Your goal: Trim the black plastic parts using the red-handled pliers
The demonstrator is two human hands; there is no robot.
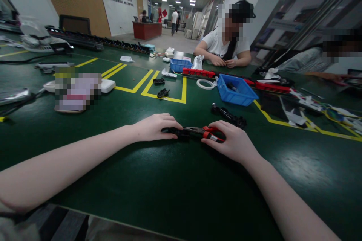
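My left hand [161,127] is closed around a small black part [183,133], whose exact kind I cannot make out. Red-handled pliers [210,134] are gripped in my right hand [233,140]. The pliers' narrow metal jaws point left and meet the black part, though whether they bite on it is too small to tell. Both hands are low over the green table [175,188]. Beyond my right hand lies a longer black jointed piece [229,115].
Two small black parts [163,93] lie near yellow tape lines. Farther back are a blue bin [236,89] with dark pieces inside, a smaller blue bin [180,64] and a white ring [205,84]. A phone [77,94] rests at left. A person [223,47] sits opposite.
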